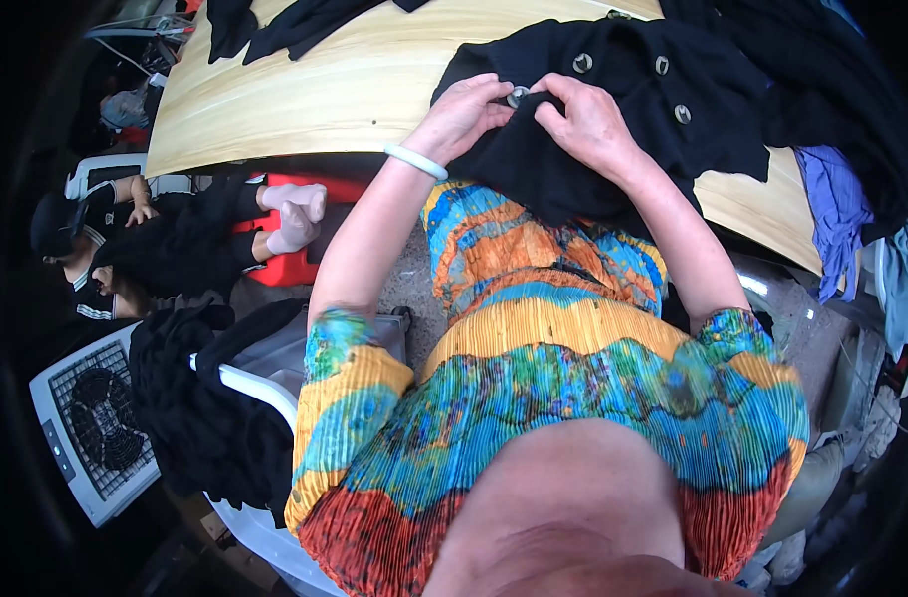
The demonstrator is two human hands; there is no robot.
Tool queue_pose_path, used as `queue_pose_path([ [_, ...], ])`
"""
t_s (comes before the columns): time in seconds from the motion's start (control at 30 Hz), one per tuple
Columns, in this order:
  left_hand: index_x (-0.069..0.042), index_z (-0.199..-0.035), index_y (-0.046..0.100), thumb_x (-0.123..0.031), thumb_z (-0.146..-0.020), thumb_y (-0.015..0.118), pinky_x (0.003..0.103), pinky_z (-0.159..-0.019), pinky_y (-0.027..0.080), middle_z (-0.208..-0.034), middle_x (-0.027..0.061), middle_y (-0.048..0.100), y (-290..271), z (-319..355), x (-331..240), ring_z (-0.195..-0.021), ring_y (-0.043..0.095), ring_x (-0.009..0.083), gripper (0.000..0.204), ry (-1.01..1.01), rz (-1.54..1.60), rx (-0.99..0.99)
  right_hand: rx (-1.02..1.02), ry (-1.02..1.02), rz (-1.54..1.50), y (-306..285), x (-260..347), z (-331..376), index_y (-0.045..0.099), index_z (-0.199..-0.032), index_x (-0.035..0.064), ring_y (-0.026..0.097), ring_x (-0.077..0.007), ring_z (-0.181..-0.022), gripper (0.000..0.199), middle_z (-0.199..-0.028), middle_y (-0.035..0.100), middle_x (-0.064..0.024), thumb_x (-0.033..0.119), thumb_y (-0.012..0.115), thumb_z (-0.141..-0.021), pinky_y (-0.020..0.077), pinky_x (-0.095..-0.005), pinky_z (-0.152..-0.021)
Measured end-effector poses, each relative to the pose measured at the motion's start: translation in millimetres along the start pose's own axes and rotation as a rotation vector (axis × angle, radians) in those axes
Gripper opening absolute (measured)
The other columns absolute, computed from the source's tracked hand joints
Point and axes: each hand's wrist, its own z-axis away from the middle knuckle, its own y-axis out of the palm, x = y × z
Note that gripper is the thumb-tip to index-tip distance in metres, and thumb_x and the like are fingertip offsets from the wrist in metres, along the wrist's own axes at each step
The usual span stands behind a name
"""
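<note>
A black knitted garment (673,149) with several large round buttons lies over the table's near edge and hangs toward my lap. My left hand (466,117), a pale bangle on its wrist, pinches a button (518,97) at the garment's left edge. Just right of that button, my right hand (588,119) grips the black fabric between thumb and fingers. Two more buttons, such as the dark-centred one (582,63), show farther up the cloth. Whether a needle or thread is in my fingers is too small to tell.
The wood-grain table (305,109) carries more black cloth (305,30) at the far left. Purple fabric (834,214) hangs at the right edge. On the left a person (166,239) sits with feet on a red stool (285,267). A fan unit (96,418) and a cloth-draped white chair (245,383) stand nearby.
</note>
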Motion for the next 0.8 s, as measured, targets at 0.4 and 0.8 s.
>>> queue_pose_path([
  [0.4, -0.002, -0.083, 0.060, -0.011, -0.081, 0.062, 0.017, -0.050, 0.032, -0.068, -0.0037, 0.052, 25, -8, 17, -0.059, 0.043, 0.0022, 0.010, 0.295, -0.272, -0.257, -0.171, 0.187, 0.138, 4, -11, -13, 0.063, -0.091, 0.0084, 0.061, -0.0324, -0.077, 0.025, -0.078, 0.063, -0.0160, 0.025, 0.058, -0.072, 0.0487, -0.0383, -0.071],
  [0.8, 0.007, -0.091, 0.058, -0.009, -0.084, 0.057, 0.021, -0.057, 0.042, -0.081, 0.0037, 0.058, 32, 6, 19, -0.063, 0.050, 0.0054, 0.018, 0.531, -0.827, -0.351, -0.031, 0.289, -0.053, 2, -11, -16, 0.061, -0.096, 0.0026, 0.060, -0.0312, -0.085, 0.036, -0.085, 0.063, -0.0178, 0.026, 0.060, -0.069, 0.0470, -0.0383, -0.078],
])
